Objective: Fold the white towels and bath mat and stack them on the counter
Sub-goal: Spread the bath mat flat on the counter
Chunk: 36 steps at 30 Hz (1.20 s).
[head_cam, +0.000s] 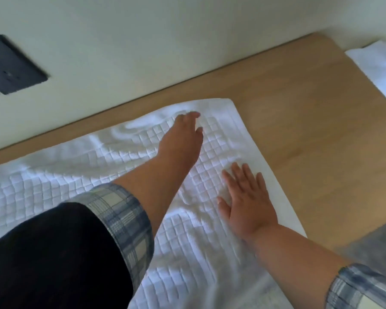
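Note:
A white bath mat (80, 175) with a raised square pattern lies spread over the wooden counter (310, 121), rumpled in waves near its far edge. My left hand (183, 139) reaches across it and rests flat near the far right corner, fingers extended. Closer to me, my right hand (245, 197) presses palm-down on the mat's right side with its fingers spread. Neither hand grips anything. Another white towel (379, 70) lies bunched at the counter's far right end.
A pale wall (165, 41) runs along the counter's back edge, with a dark socket plate (11, 63) at the left. A grey surface (370, 246) shows below the counter's right front edge. Bare wood lies to the right of the mat.

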Tool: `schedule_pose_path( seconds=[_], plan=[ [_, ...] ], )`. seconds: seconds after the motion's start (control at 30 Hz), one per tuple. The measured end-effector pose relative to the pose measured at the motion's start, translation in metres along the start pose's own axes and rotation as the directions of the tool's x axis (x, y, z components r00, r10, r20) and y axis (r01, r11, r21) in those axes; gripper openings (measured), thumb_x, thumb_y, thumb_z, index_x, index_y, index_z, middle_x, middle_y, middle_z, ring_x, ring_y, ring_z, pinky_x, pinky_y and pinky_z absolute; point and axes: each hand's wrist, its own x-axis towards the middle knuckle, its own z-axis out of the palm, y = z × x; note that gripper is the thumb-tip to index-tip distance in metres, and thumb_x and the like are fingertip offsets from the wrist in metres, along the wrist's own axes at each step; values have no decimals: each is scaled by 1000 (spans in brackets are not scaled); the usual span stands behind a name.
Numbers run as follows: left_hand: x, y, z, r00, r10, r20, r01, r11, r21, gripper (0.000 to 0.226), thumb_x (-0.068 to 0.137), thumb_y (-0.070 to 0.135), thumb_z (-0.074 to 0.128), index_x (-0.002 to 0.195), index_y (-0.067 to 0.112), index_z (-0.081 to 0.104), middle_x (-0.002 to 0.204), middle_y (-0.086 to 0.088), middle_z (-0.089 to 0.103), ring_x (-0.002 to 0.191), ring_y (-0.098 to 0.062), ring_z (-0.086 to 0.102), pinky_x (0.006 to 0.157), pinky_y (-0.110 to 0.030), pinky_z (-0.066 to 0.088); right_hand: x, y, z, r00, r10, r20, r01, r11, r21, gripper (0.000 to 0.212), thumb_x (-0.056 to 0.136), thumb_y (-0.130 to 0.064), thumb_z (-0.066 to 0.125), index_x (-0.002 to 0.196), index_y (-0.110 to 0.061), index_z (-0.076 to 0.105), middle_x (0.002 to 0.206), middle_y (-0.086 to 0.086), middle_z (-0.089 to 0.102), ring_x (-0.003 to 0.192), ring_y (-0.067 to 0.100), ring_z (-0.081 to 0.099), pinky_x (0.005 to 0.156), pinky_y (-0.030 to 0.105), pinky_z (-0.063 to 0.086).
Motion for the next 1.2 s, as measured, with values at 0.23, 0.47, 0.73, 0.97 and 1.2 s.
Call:
schedule_pose_path(
  seconds=[0.23, 0.47, 0.73, 0.97, 1.2],
  plan=[
    [94, 23, 6, 950, -250, 186, 245, 968, 49, 40, 100, 31, 44, 138, 21, 43, 105, 2, 68, 85, -21, 65, 78, -40, 55, 3, 2, 2, 1000, 5, -23, -5, 1000, 11, 67, 97, -56, 34, 156, -27, 27, 166, 2, 13, 153, 21, 1, 122, 49, 5],
    [69, 20, 27, 1000, 29, -3, -29, 994, -109, 31, 97, 19, 51, 126, 28, 42, 104, -3, 63, 90, -22, 63, 68, -38, 52, 3, 2, -6, 1000, 21, 18, -22, 999, 26, 66, 98, -57, 27, 157, -29, 22, 166, -1, 8, 153, 17, -6, 123, 46, 0],
    [80, -1, 27, 993, 52, -102, -25, 969, 244, 58, 97, 43, 50, 150, 25, 33, 154, -10, 33, 140, -32, 29, 113, -47, 25, 1, 0, -5, 1000, 13, -6, -13, 1000, 24, 65, 97, -55, 29, 156, -27, 27, 166, 0, 13, 153, 18, -1, 123, 47, 4],
    [84, 3, 31, 990, 106, -97, -71, 950, 305, 49, 100, 44, 42, 146, 26, 39, 146, -9, 44, 134, -32, 38, 107, -46, 29, 2, -1, -7, 1000, 11, 0, -11, 1000, 18, 66, 97, -55, 28, 157, -26, 26, 166, 0, 11, 153, 18, -1, 124, 47, 4],
    [89, 10, 20, 992, 58, -116, -33, 976, 214, 27, 88, 7, 54, 106, 26, 60, 101, 1, 59, 87, -22, 56, 64, -34, 43, 2, 0, -9, 1000, 12, 6, -12, 1000, 18, 66, 97, -55, 26, 157, -27, 25, 166, 0, 10, 153, 18, -3, 124, 46, 2]
  ],
)
